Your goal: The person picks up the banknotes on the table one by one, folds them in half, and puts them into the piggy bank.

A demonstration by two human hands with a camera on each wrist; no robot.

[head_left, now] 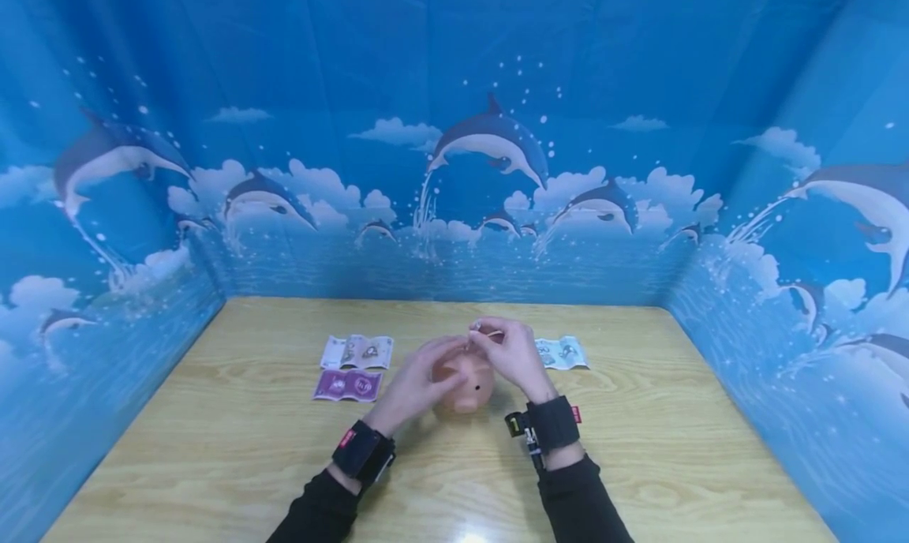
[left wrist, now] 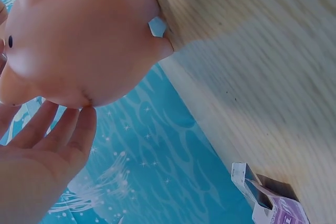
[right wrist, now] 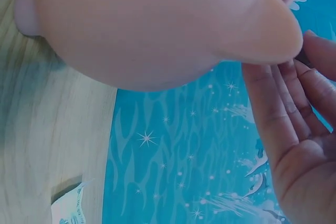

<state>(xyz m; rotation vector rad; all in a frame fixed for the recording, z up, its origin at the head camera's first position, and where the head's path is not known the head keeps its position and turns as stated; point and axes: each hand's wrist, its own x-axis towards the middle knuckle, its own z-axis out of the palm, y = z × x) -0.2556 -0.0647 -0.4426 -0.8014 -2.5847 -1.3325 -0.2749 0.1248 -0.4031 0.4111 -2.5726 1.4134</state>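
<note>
Pink plastic piggy bank [head_left: 465, 381] sits at table centre, between both hands. Right hand [head_left: 513, 355], at its 1 o'clock, pinches a small silvery coin [head_left: 477, 325] in thumb and fingertips just above the pig's back. Left hand [head_left: 415, 381], at 9 o'clock, rests straight fingers against the flank. Beyond, on the wooden table [head_left: 213, 448]: two banknotes, pale [head_left: 357, 352] and purple [head_left: 348, 385], at 9 o'clock; one green banknote [head_left: 562, 353] at 3 o'clock.

A staged recording booth, not a lived-in room

A wooden table [head_left: 639, 464] is boxed in on three sides by a blue dolphin-and-cloud backdrop [head_left: 454, 132], hung like curtain walls.
</note>
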